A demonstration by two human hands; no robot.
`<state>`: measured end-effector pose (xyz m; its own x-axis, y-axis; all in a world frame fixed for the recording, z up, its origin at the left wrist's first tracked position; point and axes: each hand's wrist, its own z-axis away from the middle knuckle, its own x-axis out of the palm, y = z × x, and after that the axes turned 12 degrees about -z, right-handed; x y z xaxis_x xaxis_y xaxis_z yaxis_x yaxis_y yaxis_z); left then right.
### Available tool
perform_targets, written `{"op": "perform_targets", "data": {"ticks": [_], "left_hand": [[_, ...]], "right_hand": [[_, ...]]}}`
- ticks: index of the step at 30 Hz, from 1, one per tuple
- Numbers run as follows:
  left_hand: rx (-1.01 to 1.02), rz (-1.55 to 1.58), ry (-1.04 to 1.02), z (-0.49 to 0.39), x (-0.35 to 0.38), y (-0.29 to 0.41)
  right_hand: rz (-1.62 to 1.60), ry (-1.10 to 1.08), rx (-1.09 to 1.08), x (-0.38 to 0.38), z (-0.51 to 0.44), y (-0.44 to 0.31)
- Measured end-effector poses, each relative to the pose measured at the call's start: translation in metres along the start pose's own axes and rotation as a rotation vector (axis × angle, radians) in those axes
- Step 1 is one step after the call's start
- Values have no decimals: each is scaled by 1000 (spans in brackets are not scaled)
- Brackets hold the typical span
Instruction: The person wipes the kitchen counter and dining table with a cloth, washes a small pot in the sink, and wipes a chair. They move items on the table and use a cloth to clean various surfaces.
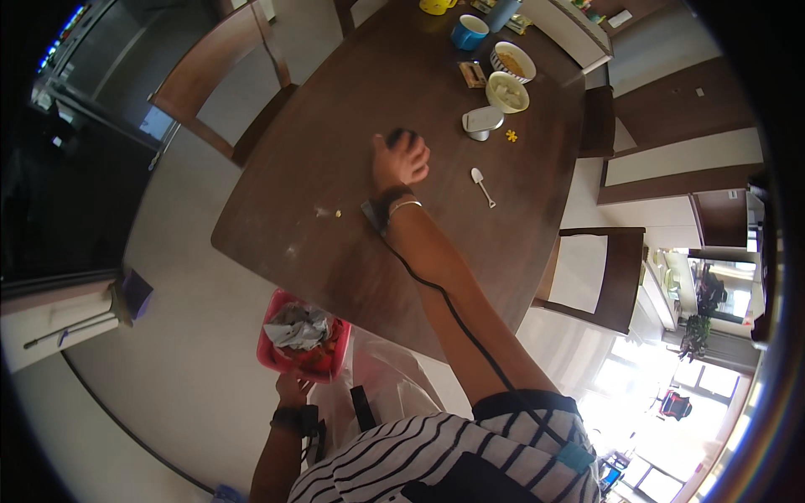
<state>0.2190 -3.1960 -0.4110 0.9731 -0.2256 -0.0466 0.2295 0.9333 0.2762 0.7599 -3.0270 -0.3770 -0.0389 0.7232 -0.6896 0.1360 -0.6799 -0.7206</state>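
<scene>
My right hand [402, 161] reaches over the dark wooden table [352, 144], its fingers curled round a small dark object [400, 137] whose kind I cannot make out. Below the near left table corner, my left hand [294, 388] grips the rim of a red plastic bin [268, 358]. Crumpled grey plastic [299, 327] lies in the bin. A small yellowish crumb [338, 214] and whitish smears lie on the table, left of my right wrist. Right of that hand lies a small shovel-shaped spoon [481, 183].
Farther back stand a silvery container [483, 121], a pale green bowl [507, 93], a striped bowl [514, 61] and a blue mug [469, 33]. A yellow flower-shaped piece [511, 136] lies nearby. Wooden chairs [210, 69] flank the table. A black cable runs along my right arm.
</scene>
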Motion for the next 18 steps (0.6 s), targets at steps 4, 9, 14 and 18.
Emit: {"op": "perform_targets", "data": {"ticks": [4, 9, 14, 18], "left_hand": [[284, -168, -96, -2, -4, 1], [269, -69, -80, -2, 9, 27], [86, 61, 39, 4, 28, 65], [80, 36, 31, 8, 32, 89]], "right_hand": [[78, -502, -404, -9, -30, -10], [68, -691, -560, -5, -4, -26], [56, -797, -821, 9, 83, -31], [78, -668, -954, -11, 170, -9]]}}
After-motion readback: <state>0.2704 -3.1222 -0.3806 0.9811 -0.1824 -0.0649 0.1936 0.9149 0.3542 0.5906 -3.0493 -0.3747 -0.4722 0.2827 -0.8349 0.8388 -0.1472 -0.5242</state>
